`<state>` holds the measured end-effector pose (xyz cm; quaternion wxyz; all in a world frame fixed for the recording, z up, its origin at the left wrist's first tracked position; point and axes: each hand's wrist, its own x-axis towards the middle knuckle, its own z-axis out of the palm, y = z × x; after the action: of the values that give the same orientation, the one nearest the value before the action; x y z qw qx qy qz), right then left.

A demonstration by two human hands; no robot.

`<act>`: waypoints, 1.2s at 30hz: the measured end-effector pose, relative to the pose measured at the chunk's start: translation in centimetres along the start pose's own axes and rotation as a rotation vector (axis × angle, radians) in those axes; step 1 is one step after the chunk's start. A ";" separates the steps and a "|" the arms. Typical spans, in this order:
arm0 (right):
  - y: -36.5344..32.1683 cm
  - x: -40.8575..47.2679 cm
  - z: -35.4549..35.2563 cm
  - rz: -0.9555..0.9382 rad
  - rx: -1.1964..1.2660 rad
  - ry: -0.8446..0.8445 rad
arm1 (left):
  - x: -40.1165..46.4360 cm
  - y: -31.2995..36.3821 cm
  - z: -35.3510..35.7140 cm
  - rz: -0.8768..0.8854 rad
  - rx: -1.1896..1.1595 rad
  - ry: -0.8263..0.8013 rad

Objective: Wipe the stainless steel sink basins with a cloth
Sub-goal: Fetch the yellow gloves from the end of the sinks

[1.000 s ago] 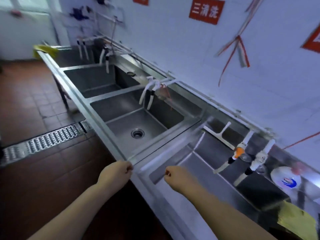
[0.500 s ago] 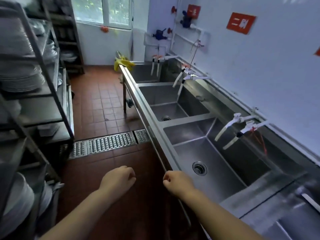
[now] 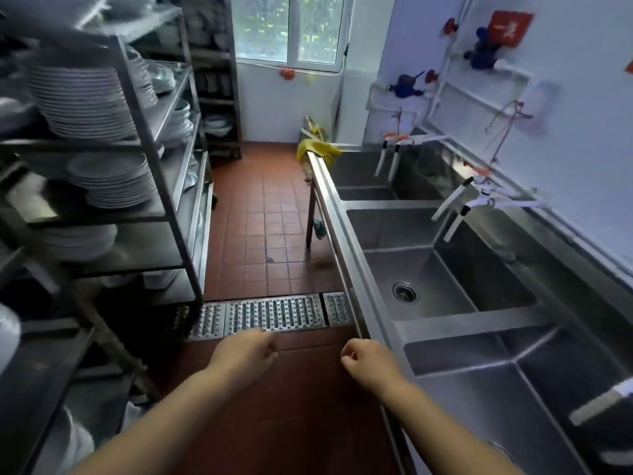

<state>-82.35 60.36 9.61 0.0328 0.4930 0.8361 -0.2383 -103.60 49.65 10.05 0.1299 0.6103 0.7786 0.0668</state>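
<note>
A long stainless steel sink unit (image 3: 346,234) runs along the right wall with several basins. The middle basin (image 3: 445,269) has a round drain (image 3: 406,291). A yellow cloth (image 3: 317,149) is draped over the far end of the sink's front rim. My left hand (image 3: 245,354) is over the red floor, fingers curled in, holding nothing. My right hand (image 3: 368,359) is a loose fist beside the sink's front rim, also holding nothing. Both hands are far from the cloth.
Metal shelving (image 3: 137,186) stacked with white plates (image 3: 78,97) stands on the left. A red tiled aisle (image 3: 270,217) runs between shelves and sink, crossed by a metal floor drain grate (image 3: 274,311). White taps (image 3: 455,207) reach over the basins. A window (image 3: 287,29) is at the far end.
The view has swung left and along the aisle, bringing the shelves, window and yellow cloth into view. Both hands have come off the sink rim toward the aisle.
</note>
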 end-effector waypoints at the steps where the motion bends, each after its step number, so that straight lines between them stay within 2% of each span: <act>1: -0.3 2.3 -0.7 -0.008 0.004 -0.007 | 2.1 -0.6 -0.8 -0.015 0.004 0.006; 6: -2.5 12.7 -4.6 -0.083 -0.044 0.015 | 10.8 -3.2 -3.3 -0.060 -0.034 0.047; 12: -4.4 22.2 -7.0 -0.076 -0.063 -0.009 | 19.4 -6.6 -4.3 -0.111 -0.057 0.020; 19: -7.3 33.8 -9.1 0.005 -0.073 0.011 | 32.2 -12.6 -7.1 -0.031 -0.081 0.016; 27: -12.3 47.3 -13.0 0.137 0.030 0.078 | 48.0 -21.1 -12.9 0.068 -0.088 0.031; 36: -11.1 59.5 -15.0 0.242 0.096 0.057 | 62.9 -23.4 -14.3 0.186 -0.006 -0.044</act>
<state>-119.47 110.48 9.66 0.0138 0.5979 0.7588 -0.2581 -143.40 105.50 10.03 0.1418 0.6809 0.7154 0.0675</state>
